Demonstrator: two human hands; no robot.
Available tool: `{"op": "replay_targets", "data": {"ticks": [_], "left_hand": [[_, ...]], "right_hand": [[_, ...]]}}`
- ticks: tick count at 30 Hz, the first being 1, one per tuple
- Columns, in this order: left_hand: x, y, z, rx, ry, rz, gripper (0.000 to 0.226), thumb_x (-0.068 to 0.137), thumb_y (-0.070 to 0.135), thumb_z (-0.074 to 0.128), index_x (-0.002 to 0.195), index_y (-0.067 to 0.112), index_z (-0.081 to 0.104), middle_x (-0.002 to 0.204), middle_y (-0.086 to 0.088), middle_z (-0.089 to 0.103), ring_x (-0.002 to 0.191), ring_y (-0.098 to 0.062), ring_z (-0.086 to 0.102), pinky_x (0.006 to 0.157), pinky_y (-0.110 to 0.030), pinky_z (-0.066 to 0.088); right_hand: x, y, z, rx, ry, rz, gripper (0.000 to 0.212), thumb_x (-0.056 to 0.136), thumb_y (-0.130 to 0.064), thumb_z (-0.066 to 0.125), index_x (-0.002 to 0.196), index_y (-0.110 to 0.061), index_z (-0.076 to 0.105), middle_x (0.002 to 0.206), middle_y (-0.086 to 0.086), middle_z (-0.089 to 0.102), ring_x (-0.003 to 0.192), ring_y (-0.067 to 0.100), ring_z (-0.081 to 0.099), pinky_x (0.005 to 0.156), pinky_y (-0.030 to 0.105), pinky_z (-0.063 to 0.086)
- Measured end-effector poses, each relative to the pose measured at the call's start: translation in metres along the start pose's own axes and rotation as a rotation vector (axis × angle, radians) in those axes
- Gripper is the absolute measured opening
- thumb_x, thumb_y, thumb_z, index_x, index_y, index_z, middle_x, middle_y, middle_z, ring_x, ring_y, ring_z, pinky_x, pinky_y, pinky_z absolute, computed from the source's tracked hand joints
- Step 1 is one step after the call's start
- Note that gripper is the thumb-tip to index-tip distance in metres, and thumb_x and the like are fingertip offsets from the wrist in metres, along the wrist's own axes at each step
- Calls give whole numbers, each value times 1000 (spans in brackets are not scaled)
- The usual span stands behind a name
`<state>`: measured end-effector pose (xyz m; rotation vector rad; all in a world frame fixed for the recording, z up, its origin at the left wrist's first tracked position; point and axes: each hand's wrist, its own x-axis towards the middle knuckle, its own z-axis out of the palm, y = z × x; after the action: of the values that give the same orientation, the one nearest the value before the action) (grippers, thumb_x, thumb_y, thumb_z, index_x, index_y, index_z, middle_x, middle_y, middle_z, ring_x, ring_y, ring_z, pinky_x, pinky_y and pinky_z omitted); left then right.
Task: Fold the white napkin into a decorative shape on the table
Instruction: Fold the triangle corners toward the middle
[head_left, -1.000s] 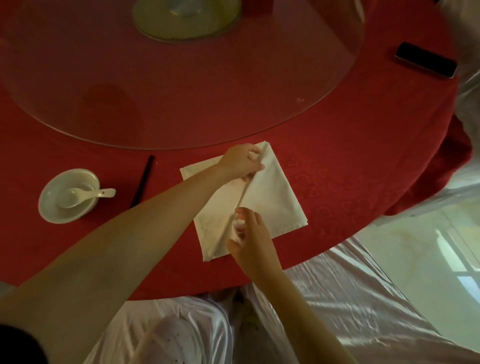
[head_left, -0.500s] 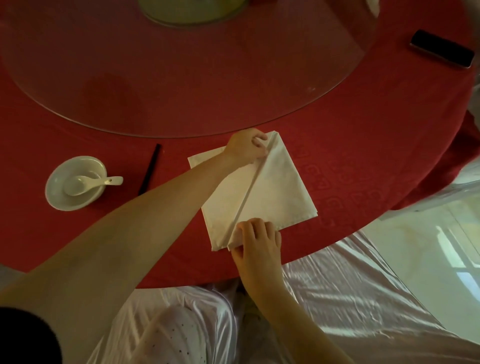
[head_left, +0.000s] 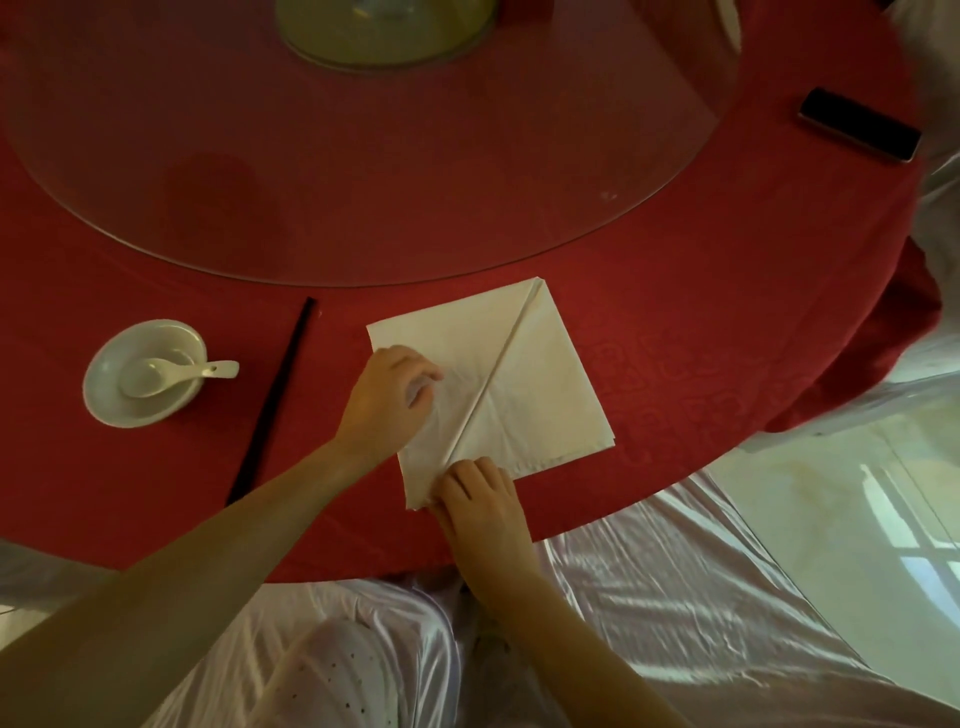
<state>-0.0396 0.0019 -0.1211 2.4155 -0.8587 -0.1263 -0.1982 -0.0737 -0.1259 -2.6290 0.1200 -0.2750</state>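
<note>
Two flaps of the white napkin (head_left: 540, 384) meet on a diagonal seam, running from the far corner at 1 o'clock to the near tip at 7. It lies flat on the red table (head_left: 701, 312), close to the edge in front of you.

Your right hand (head_left: 483, 504) lays near-straight fingers on the near tip, pressing it down and gripping nothing. Your left hand (head_left: 387, 400) sits on the left flap, at 9 o'clock of the seam, fingers bent with tips on the cloth. Pinching or just touching: cannot tell.

Step in hand, by my read, is settling the two flaps into a kite shape. The next move likely needs the tip pinned while you smooth the left flap to the seam, edges butting with no overlap.

- **At 9 o'clock of the napkin:** black chopstick (head_left: 275, 395), then the bowl (head_left: 104, 384) with a spoon (head_left: 166, 374).
- **At 12:** glass turntable (head_left: 467, 208).
- **At 2, well apart:** phone (head_left: 857, 124).
</note>
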Motion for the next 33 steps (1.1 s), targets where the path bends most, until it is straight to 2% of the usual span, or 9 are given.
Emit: {"op": "replay_targets", "data": {"ticks": [5,7,9,11,13,17,21,27,33], "left_hand": [[-31,7,3,-64,22,9,15,84,8,59,98,7,67,103,-6,63,103,-18,53,93,-12,32],[-43,13,1,-56,24,20,24,90,20,51,100,5,66,107,-10,64,105,-20,54,95,-25,41],[-57,21,2,1,6,104,41,94,33,38,100,3,65,108,-15,65,108,-20,49,97,-32,39],[-68,31,10,57,-19,111,39,95,32,37,106,4,61,114,-16,62,115,-24,47,103,-32,35],[-77,41,22,34,0,-11,30,92,21,48,113,0,56,123,-19,56,121,-34,47,106,-38,37],[-81,46,33,106,10,-52,28,84,2,58,110,-8,54,119,-28,56,115,-44,52,98,-52,45],[-77,46,33,195,43,28,23,85,3,50,104,-9,55,110,-28,59,105,-44,57,94,-52,47],[-78,44,31,251,-8,13,26,88,8,45,104,-9,55,111,-28,58,105,-43,56,95,-50,48],[-82,46,30,306,-1,-15,27,85,8,60,109,-4,57,111,-21,61,107,-36,57,93,-44,50]], "right_hand": [[0,5,-12,239,-177,-14,13,85,-16,62,94,-7,64,99,7,65,92,22,58,83,36,52],[-1,14,-25,308,-217,-49,17,88,-16,58,102,-9,64,106,7,65,99,20,57,89,32,50],[5,30,-44,347,-79,32,19,89,-15,56,106,-12,65,107,5,66,101,13,57,89,26,49],[20,53,-62,280,128,189,23,91,-13,52,111,-12,64,110,6,67,103,8,53,89,21,44],[41,77,-73,158,171,310,29,93,-10,49,120,-9,59,119,9,64,112,19,52,92,29,40],[83,102,-64,11,-40,255,44,97,-15,40,139,-6,37,148,14,37,140,31,26,116,43,22],[111,114,-44,-156,-238,125,55,99,-27,31,148,-14,11,159,7,4,146,25,-1,118,44,1],[121,133,-36,-298,-281,102,56,99,-39,24,149,-19,8,159,-2,3,146,18,-3,119,43,0],[131,134,-41,-237,-212,215,52,100,-30,25,148,-15,13,159,1,10,146,20,6,120,42,4]]}}
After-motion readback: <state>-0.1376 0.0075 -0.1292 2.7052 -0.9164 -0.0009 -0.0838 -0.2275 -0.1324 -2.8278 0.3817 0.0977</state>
